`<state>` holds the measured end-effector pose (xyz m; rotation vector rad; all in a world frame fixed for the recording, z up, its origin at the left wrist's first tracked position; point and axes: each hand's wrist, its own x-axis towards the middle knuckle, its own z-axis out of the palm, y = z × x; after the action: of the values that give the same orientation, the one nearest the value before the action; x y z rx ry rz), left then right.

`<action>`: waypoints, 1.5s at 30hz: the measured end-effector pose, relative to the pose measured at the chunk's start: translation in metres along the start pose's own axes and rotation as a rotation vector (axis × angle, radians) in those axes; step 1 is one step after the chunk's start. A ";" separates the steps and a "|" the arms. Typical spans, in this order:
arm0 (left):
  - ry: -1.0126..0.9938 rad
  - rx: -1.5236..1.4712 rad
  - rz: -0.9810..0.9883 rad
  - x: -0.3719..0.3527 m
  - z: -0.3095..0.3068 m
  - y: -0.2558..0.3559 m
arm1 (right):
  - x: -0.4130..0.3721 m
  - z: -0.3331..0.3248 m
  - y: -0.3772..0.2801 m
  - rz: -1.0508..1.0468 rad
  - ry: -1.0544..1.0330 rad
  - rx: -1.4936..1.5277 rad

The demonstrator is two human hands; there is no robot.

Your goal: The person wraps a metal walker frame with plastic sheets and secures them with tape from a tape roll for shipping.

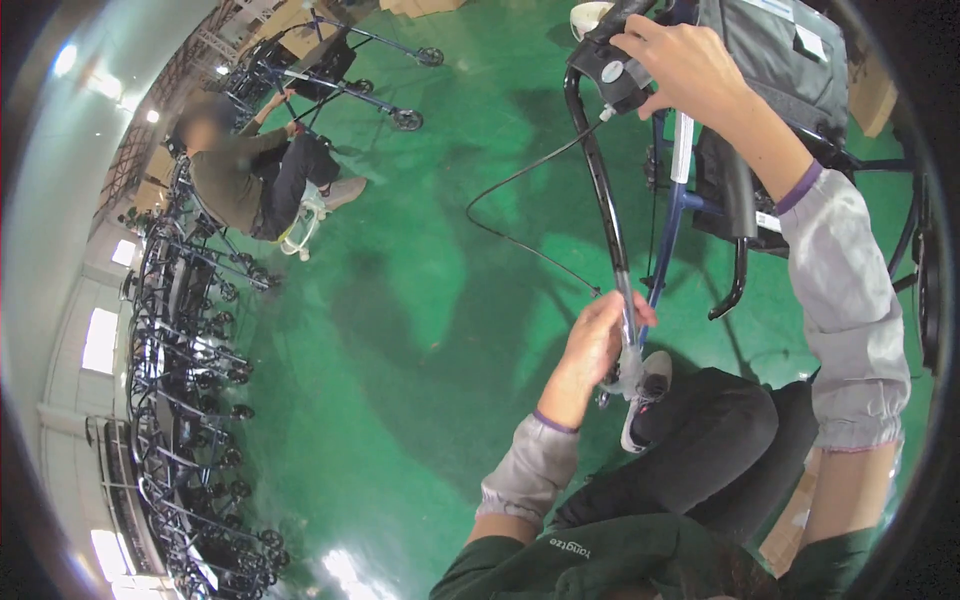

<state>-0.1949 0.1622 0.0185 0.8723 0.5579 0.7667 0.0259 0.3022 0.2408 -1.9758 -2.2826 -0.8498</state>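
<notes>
Gripping the black handle tube near its lower end, my left hand wraps round it, while my right hand, well apart at the far end, clasps the black brake housing. The tube stands right of centre, beside a blue walker frame with a dark grey bag to its right. A thin cable bows leftward over the green floor. Far left, another person sits near a row of walkers.

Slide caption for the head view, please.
Left hand around the lower part of a black tube, right hand on the black handle at its top, over a green floor.
</notes>
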 end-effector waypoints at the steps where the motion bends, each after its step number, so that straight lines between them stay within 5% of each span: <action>1: 0.009 -0.091 0.012 0.006 0.002 0.004 | -0.002 0.001 0.001 -0.005 0.014 0.025; 6: -0.093 -0.185 -0.015 -0.004 0.007 0.021 | -0.002 -0.007 0.003 -0.031 0.018 0.032; 12: 0.019 -0.068 -0.146 -0.036 0.017 -0.001 | -0.004 0.001 0.005 -0.030 0.012 0.043; 17: -0.115 -0.495 -0.050 0.038 0.020 0.037 | -0.008 -0.007 0.009 -0.105 0.068 0.052; 24: -0.209 -0.693 0.024 0.111 0.017 0.093 | -0.012 0.001 0.011 -0.125 0.189 0.019; 30: -0.298 -0.490 0.112 0.111 0.017 0.098 | -0.016 -0.007 -0.011 -0.116 0.147 -0.167; 33: -0.261 -0.423 0.153 0.109 0.022 0.106 | -0.014 0.005 -0.015 -0.099 0.341 -0.191; 45: -0.300 -0.420 0.106 0.129 0.021 0.164 | -0.013 0.014 -0.004 -0.126 0.478 0.087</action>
<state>-0.1602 0.3208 0.1505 0.6114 0.0774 0.7943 0.0299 0.2954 0.2224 -1.4112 -2.1282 -1.0717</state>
